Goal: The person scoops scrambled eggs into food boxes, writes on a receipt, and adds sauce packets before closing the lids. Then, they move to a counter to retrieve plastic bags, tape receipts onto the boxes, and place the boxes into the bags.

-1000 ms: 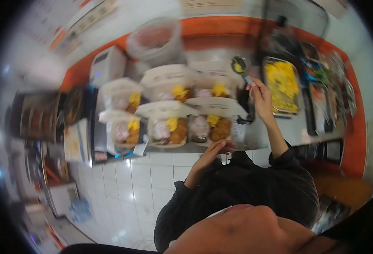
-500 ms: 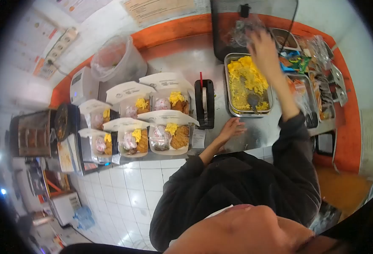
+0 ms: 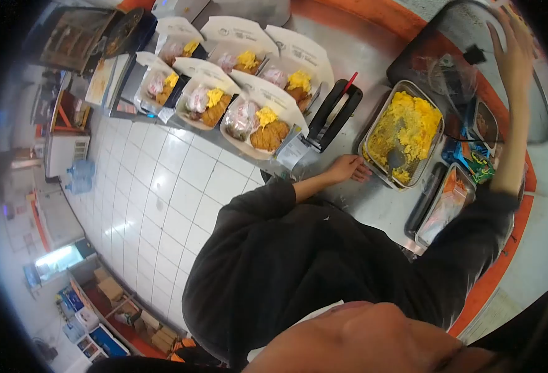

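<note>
My left hand [image 3: 348, 169] rests on the steel counter with its fingers loosely apart, just left of a metal tray [image 3: 373, 169] of yellow scrambled egg [image 3: 415, 118]. A dark spoon or ladle end [image 3: 396, 156] lies in the egg. My right hand [image 3: 514, 53] is stretched far up to the right, fingers spread, over the right side of a large dark see-through lid or panel [image 3: 426, 38]; whether it touches the panel is unclear. Beside the panel's black clip [image 3: 474, 54] lies a clear plastic bag [image 3: 449, 78].
Several open paper boxes [image 3: 249, 127] with wrapped rice, egg and fried chicken line the counter at left. A black holder [image 3: 335, 115] with a red stick stands beside them. Packets [image 3: 470, 160] and a second tray [image 3: 445, 205] lie at right.
The head view has turned, so the counter slants now. My right hand has moved from above the egg tray's upper corner farther out to the right. My left hand stays low beside the tray.
</note>
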The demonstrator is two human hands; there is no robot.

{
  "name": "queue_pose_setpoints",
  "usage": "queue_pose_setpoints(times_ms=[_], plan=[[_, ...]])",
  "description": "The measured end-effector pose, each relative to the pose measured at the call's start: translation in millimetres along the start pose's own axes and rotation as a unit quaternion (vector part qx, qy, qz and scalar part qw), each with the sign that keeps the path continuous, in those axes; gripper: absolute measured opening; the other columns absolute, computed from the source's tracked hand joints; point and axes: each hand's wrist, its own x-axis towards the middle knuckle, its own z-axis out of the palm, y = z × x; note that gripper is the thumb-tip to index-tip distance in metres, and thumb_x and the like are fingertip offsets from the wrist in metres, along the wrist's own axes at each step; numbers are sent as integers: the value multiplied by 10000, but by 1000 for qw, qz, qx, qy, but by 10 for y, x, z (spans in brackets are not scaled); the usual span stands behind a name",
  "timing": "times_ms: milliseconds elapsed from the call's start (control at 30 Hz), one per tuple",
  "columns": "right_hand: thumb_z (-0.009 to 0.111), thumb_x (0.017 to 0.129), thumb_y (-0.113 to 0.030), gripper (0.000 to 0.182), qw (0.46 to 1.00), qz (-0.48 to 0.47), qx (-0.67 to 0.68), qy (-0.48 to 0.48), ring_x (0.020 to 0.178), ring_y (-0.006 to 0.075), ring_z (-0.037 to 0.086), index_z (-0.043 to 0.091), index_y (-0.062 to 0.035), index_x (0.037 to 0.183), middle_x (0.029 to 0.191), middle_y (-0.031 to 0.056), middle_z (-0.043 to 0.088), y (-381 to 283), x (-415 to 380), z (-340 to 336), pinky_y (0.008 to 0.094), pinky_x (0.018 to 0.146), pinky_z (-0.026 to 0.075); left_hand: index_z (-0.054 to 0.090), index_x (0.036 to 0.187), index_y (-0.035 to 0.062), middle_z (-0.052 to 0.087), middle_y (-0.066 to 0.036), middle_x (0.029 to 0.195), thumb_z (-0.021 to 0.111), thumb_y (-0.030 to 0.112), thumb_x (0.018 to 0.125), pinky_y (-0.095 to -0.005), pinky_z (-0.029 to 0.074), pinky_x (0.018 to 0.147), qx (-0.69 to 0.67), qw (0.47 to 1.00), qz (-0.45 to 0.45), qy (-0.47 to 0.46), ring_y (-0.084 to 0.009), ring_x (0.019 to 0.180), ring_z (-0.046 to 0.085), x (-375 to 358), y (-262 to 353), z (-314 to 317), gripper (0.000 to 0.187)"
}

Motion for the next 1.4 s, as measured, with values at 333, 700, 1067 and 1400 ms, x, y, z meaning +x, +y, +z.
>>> queue_pose_setpoints(times_ms=[333, 700, 1067, 1400], plan=[[581, 744, -181, 191, 890, -155, 273, -329, 859, 166, 470, 551, -158, 931, 1036, -2, 515, -2633, -1582, -1927, 351, 776, 403, 572, 994, -49, 661, -185, 907, 381, 225, 954, -331, 534, 663, 240, 962, -74, -109, -239, 754, 671, -305, 436, -175, 336], [567, 809, -90, 264, 790, 338, 411, -307, 993, 323, 494, 536, -32, 1065, 1028, 145, 498, -3144, -1283, -578, 430, 843, 378, 565, 886, 1, 618, -123, 729, 471, 146, 906, -378, 475, 607, 454, 888, 51, 47, -278, 664, 613, -1717, 672, -436, 174], [535, 909, -264, 353, 741, 531, 376, -168, 831, 314, 582, 588, 62, 1033, 908, 187, 622, -3140, -1351, 704, 350, 745, 457, 335, 1342, 24, 322, -158, 1402, 558, 195, 841, -400, 319, 1034, 697, 688, 167, 112, -317, 1284, 331, -1847, 432, -985, 574], [564, 837, 25, 101, 526, 731, 426, 88, 783, 157, 566, 478, -21, 814, 881, 96, 519, -5225, -1360, -982, 276, 710, 471, 245, 1410, 43, 282, -183, 1416, 569, 281, 828, -385, 298, 1050, 703, 700, 119, -42, -310, 1293, 325, -1984, 395, -1395, 707]])
